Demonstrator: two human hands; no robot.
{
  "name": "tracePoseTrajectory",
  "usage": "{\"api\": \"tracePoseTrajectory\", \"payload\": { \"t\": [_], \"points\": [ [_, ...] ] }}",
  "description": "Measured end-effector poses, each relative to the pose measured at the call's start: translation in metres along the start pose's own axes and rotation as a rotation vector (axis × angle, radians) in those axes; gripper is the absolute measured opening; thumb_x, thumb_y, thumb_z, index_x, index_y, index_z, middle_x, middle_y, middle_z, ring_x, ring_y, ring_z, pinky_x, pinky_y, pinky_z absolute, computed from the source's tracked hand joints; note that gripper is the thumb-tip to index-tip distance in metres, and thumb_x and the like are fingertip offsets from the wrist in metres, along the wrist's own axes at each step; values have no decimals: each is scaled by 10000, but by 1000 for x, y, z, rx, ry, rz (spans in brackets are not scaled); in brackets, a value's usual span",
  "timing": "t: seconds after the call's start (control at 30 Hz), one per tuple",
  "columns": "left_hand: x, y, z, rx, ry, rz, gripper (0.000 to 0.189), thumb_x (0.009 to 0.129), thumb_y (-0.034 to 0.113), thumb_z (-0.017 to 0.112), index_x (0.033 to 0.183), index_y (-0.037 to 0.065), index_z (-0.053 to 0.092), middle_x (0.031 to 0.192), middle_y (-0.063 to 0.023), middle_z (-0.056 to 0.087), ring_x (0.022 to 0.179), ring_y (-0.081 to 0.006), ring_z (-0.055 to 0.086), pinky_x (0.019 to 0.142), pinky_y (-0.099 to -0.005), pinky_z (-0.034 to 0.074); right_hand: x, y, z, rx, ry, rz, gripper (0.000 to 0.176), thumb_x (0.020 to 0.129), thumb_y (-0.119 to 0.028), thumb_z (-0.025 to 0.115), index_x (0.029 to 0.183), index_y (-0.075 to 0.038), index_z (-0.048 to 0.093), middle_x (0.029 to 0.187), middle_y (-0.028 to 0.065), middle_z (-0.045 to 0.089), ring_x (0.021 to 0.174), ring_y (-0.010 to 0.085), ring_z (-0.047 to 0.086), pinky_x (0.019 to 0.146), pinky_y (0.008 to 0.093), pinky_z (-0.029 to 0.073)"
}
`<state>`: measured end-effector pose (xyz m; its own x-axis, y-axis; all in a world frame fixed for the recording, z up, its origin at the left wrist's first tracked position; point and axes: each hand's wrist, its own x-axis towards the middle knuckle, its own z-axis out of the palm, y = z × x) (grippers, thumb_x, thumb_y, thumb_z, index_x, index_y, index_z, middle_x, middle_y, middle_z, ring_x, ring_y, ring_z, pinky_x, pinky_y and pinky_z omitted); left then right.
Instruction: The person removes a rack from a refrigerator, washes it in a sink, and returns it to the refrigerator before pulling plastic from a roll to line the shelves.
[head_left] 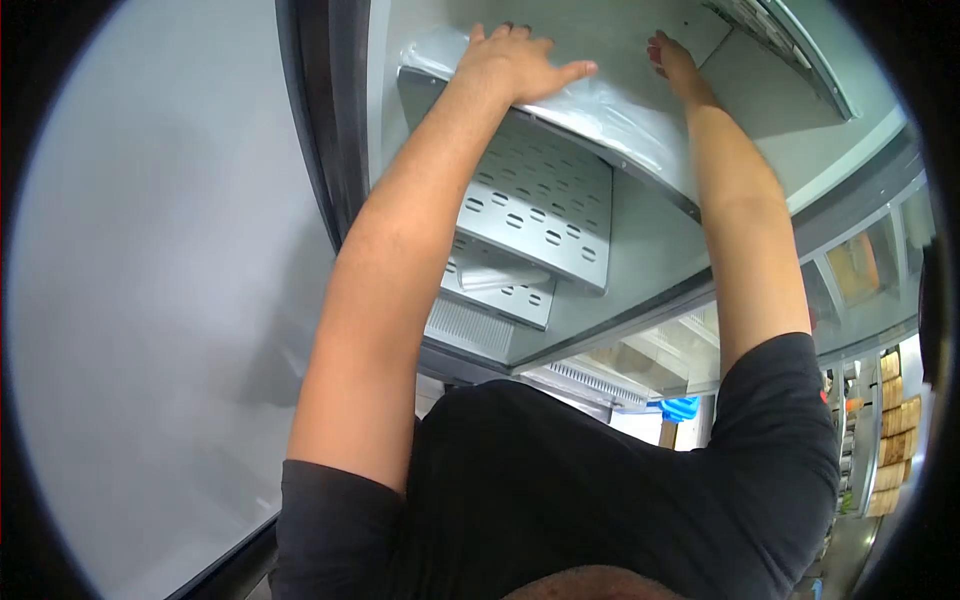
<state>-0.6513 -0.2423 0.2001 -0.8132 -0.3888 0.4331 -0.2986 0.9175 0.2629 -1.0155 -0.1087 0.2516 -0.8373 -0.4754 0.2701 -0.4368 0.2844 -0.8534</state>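
Observation:
My left hand [513,66] lies palm down with fingers and thumb apart on a sheet of clear plastic film [610,115]. The crinkled film covers the top shelf [650,172] of a refrigerated cabinet and reaches its dark front edge. Farther right, my right hand [672,60] is over the same shelf near the back, its fingers curled inward. I cannot tell what, if anything, those fingers hold. Both arms are stretched into the cabinet.
Below are perforated metal shelves [540,215], with a rolled clear sheet [500,277] on a lower one. A dark door frame [320,120] and large grey panel [150,250] stand left. Right are a curved glass case [850,265] and shelves of stacked wooden-looking items [895,430].

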Motion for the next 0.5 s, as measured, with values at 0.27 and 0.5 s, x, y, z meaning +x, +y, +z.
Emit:
{"api": "tracePoseTrajectory", "payload": {
  "t": [0.27,0.5],
  "points": [
    [17,-7,-4,-87,-69,-81,971,904,848,262,1536,132,435,1584,-159,396,1504,-309,310,1247,-512,197,-18,54,-8,425,154,-16,295,996,-298,575,1092,-31,656,985,77,649,903,211,608,806,365,529],
    [20,-11,5,-191,123,26,820,958,718,389,1437,72,552,1482,-197,518,1427,-336,429,1188,-461,322,36,25,-25,-1002,-46,-689,319,900,-277,619,970,23,701,1005,177,698,1004,295,660,834,430,533]
  ]
}}
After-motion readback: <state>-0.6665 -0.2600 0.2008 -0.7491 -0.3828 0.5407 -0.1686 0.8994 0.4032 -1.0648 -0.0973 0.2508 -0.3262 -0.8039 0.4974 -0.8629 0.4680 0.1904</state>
